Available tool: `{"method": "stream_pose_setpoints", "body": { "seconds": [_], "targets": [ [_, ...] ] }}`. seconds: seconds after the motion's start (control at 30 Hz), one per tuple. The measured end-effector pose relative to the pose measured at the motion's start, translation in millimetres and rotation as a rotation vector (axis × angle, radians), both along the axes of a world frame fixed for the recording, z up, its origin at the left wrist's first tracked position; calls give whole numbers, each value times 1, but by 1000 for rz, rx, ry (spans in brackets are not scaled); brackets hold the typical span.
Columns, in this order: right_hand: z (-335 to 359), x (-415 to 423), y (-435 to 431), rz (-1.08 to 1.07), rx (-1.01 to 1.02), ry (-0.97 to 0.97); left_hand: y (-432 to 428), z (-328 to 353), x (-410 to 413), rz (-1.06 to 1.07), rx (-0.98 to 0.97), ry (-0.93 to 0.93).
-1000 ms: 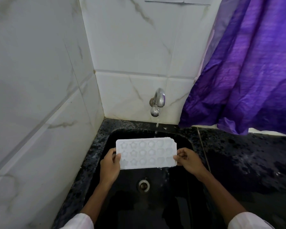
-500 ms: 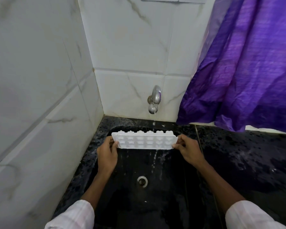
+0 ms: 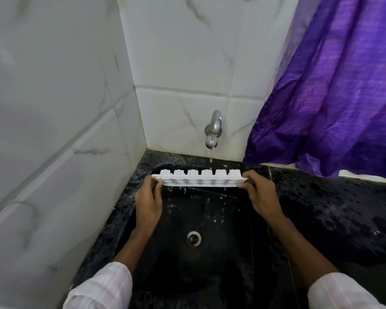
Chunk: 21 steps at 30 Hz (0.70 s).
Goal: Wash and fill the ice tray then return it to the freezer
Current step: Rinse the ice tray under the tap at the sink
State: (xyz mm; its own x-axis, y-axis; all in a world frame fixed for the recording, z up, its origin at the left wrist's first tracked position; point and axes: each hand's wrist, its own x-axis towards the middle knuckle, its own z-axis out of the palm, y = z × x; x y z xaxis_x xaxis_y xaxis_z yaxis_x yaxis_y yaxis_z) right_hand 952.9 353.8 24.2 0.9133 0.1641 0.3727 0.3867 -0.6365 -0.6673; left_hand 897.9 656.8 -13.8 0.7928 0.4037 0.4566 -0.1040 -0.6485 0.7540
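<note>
White ice tray (image 3: 200,180) is sitting mid-frame, over the back part of the black sink (image 3: 239,253), just under the tap (image 3: 214,130). The tray is tipping nearly edge-on to the camera, with the cup bottoms showing along its top. Left hand (image 3: 148,197) is pinching the tray's left end and right hand (image 3: 260,195) is pinching its right end. A thin water stream (image 3: 210,160) is falling from the tap onto the tray, and drops are falling off its lower edge. Drain (image 3: 194,238) is lying below centre. Purple curtain (image 3: 332,97) is hanging upper right over a wet black counter (image 3: 332,208). Marble tiles (image 3: 54,108) are filling the left.
</note>
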Motion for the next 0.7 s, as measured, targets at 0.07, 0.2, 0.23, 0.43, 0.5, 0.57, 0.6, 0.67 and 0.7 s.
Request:
{"method": "stream_pose_setpoints", "body": {
  "seconds": [0.07,0.2,0.23,0.43,0.5,0.57,0.6,0.67,0.7],
  "targets": [
    [-1,0,-3,24,-21,3,0,-1,-1,-16,37,39],
    [-13,-6,-8,41,-57,70,0,-5,-5,-34,51,63],
    [-14,-7,-9,45,-62,65,0,-5,-7,-41,55,59],
    [-26,-15,-19,9,2,10,-12,6,-19,-53,113,-45],
    [-32,-17,-22,58,-36,122,-14,2,-20,-52,112,24],
    [-43,-18,-22,42,-32,216,-15,-6,-24,-43,65,121],
    [-45,-18,-23,13,-7,249,-17,-8,-27,-35,39,149],
    [-51,-14,-23,-24,63,330,-21,-9,-32,2,5,183],
    [-54,-12,-22,-29,104,379,-24,-9,-34,20,-8,209]
  ]
}}
